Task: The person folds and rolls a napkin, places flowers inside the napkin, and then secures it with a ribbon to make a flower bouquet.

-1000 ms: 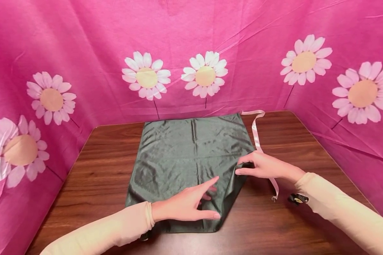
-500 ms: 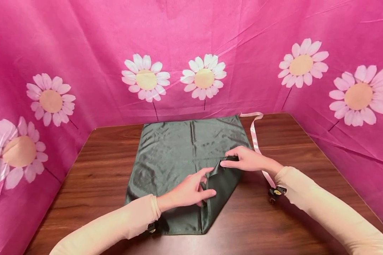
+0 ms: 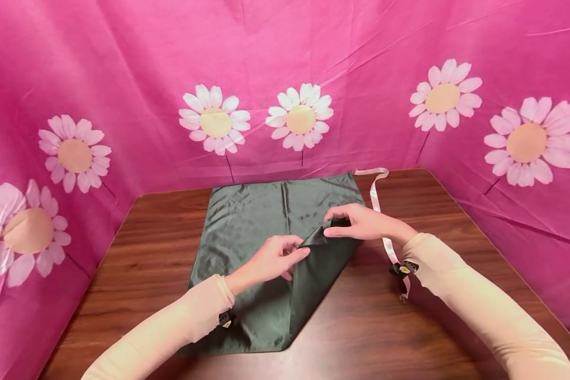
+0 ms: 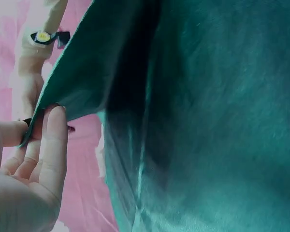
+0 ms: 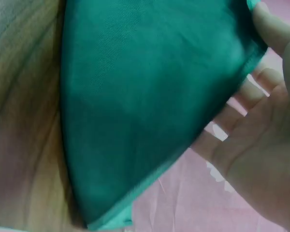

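A shiny dark green satin cloth (image 3: 242,232) lies on the table, its right side lifted and turned over toward the middle. My right hand (image 3: 363,221) pinches the raised corner between thumb and fingers, the other fingers spread behind it in the right wrist view. Further left along the same edge, my left hand (image 3: 266,258) pinches the cloth; the left wrist view has the hem between thumb (image 4: 12,133) and fingers. The matte underside (image 5: 150,96) of the raised flap faces the right wrist camera. Part of the cloth beneath is hidden by the flap.
From the cloth's far right corner a pale pink ribbon (image 3: 374,195) trails down the wood-grain table (image 3: 157,237), partly behind the right wrist. A pink curtain (image 3: 361,42) with white daisies surrounds the table's back and sides. Small black devices (image 3: 226,319) sit at both wrists.
The right hand has drawn the cloth's right edge leftward and up, folding it over. The left hand has moved up and now pinches that edge, where its fingers were spread before.
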A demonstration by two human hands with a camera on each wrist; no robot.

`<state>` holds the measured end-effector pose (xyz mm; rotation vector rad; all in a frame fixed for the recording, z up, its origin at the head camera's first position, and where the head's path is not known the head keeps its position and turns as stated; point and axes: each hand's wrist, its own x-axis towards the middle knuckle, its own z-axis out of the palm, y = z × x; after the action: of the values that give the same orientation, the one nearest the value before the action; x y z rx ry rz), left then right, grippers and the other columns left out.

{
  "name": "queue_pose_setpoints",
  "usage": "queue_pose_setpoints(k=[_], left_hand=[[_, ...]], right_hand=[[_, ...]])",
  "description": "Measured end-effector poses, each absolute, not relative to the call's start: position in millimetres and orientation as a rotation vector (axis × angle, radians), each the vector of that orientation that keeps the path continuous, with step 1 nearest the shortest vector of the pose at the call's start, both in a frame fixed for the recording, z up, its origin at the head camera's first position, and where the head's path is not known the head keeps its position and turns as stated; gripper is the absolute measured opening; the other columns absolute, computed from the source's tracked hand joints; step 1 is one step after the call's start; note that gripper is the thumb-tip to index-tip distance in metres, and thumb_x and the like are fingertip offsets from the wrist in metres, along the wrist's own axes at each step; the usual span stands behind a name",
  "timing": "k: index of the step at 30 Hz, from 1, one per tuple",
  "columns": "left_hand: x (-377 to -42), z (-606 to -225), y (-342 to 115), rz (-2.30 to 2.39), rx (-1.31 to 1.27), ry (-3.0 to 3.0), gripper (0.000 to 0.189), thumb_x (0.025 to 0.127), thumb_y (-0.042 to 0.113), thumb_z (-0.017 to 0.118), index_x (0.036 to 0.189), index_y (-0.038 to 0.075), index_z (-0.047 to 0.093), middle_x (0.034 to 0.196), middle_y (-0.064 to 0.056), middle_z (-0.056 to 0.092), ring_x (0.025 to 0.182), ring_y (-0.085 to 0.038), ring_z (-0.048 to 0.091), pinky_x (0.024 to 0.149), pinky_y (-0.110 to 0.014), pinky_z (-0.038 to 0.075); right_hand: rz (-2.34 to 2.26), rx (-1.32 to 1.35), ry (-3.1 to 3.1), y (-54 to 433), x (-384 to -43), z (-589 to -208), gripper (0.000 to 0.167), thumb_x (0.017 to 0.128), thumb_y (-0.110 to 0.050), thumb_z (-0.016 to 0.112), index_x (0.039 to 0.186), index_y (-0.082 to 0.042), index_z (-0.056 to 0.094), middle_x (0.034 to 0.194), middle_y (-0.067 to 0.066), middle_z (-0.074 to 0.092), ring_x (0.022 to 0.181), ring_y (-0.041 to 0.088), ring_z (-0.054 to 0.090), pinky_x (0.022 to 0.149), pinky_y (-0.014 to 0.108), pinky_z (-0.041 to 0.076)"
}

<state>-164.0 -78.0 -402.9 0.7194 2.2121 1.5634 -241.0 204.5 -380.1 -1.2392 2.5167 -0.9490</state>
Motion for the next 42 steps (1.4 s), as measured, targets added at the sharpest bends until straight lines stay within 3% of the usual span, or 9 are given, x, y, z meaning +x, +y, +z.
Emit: queue_pose_setpoints(k=[4,12,17,22,27,33,38,42], left_hand=[[-169.3,-400.6,-83.1,1.586,0.681,2.186,0.018,0.101,0.024,0.066,0.108,0.008,0.070,0.079,-0.005,0.069,0.059,-0.020,0.068,0.055,-0.041,0.059],[-180.7,-398.2,-89.7,1.576,0.660,2.253,0.018,0.102,0.025,0.065,0.105,0.008,0.070,0.070,-0.005,0.063,0.055,-0.021,0.065,0.055,-0.041,0.059],[-193.2,-404.6,-100.6,1.431,0.605,2.369,0.025,0.103,0.029,0.063,0.089,0.008,0.065,0.064,-0.007,0.058,0.059,-0.025,0.067,0.056,-0.039,0.059],[-208.1,-413.2,-115.4,1.344,0.440,2.331,0.035,0.102,0.030,0.064,0.077,0.007,0.055,0.064,-0.006,0.057,0.064,-0.021,0.067,0.060,-0.039,0.060],[-221.3,-415.9,-123.6,1.317,0.367,2.343,0.033,0.101,0.029,0.065,0.077,0.008,0.054,0.066,-0.004,0.059,0.064,-0.021,0.068,0.060,-0.039,0.060],[-231.6,-417.1,-131.8,1.198,0.359,2.455,0.041,0.105,0.032,0.059,0.076,0.004,0.059,0.072,-0.016,0.064,0.067,-0.024,0.069,0.062,-0.037,0.060],[-239.2,-424.9,-135.2,1.145,0.311,2.518,0.042,0.104,0.031,0.059,0.075,0.002,0.060,0.071,-0.016,0.065,0.064,-0.024,0.067,0.060,-0.035,0.059],[-238.6,-431.7,-135.2,1.119,0.306,2.533,0.032,0.104,0.027,0.060,0.084,0.003,0.061,0.069,-0.010,0.061,0.059,-0.021,0.061,0.057,-0.034,0.057]], right_hand=[[-0.978,-1.199,2.547,215.1,-244.6,-378.7,0.027,0.094,-0.024,0.076,0.119,-0.015,0.067,0.099,-0.011,0.068,0.099,0.014,0.063,0.088,0.040,0.052],[-1.049,-1.123,2.555,220.5,-262.5,-388.7,0.016,0.097,-0.016,0.071,0.111,-0.008,0.071,0.099,-0.004,0.072,0.093,0.014,0.065,0.087,0.038,0.054],[-0.941,-1.174,2.660,217.3,-276.0,-403.4,0.013,0.096,-0.011,0.071,0.108,-0.007,0.072,0.101,0.000,0.072,0.094,0.019,0.065,0.086,0.046,0.053],[-0.695,-1.295,2.780,214.7,-285.3,-424.7,0.020,0.095,-0.004,0.070,0.115,-0.001,0.070,0.110,0.010,0.069,0.107,0.031,0.064,0.095,0.052,0.047],[-0.579,-1.195,2.891,216.7,-288.9,-439.4,0.028,0.095,-0.008,0.070,0.123,-0.003,0.068,0.117,0.015,0.064,0.111,0.037,0.059,0.097,0.055,0.044],[-0.500,-1.071,2.961,218.6,-292.3,-441.1,0.033,0.096,-0.014,0.069,0.126,-0.002,0.067,0.121,0.020,0.063,0.112,0.041,0.057,0.095,0.058,0.044],[-0.467,-1.045,2.971,219.9,-293.3,-442.5,0.029,0.096,-0.018,0.069,0.121,-0.002,0.069,0.118,0.018,0.064,0.109,0.040,0.058,0.095,0.057,0.044],[-0.490,-1.057,2.963,222.1,-293.4,-445.7,0.023,0.095,-0.017,0.071,0.113,-0.003,0.069,0.104,0.012,0.064,0.098,0.033,0.060,0.088,0.053,0.047]])
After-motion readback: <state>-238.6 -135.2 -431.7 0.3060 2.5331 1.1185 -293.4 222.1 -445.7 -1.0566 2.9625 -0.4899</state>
